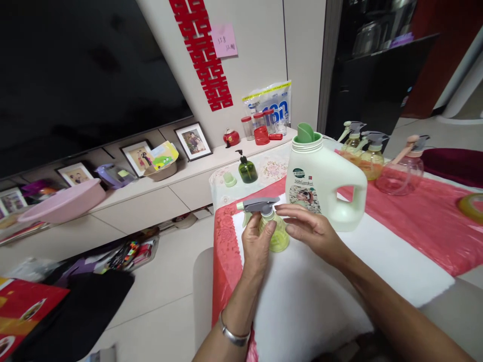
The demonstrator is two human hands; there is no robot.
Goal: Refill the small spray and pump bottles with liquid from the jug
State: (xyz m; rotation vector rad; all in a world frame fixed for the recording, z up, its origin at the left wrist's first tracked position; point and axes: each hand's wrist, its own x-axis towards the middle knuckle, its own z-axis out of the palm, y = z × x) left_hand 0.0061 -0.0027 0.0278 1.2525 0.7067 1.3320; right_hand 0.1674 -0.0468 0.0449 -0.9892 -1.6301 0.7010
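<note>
My left hand (258, 241) is closed around a small yellow-green spray bottle (279, 236) and holds it upright over a white cloth (309, 296). A grey trigger sprayer head (260, 203) with a pale green nozzle sits on the bottle's neck and points left. At the bottle's right side is my right hand (315, 231), its fingers stretched out and apart from the thumb. Its fingertips are close to the neck; whether they touch it I cannot tell. Just behind stands a large pale green detergent jug (320, 176) with a darker green piece in its mouth.
Several spray bottles (400, 173) stand at the right on a red plastic sheet (426, 221), near a tape roll (471, 207). Behind are a dark green pump bottle (247, 171) and a light green cap (229, 179). A low cabinet (158, 198) holds a pink basin (68, 201).
</note>
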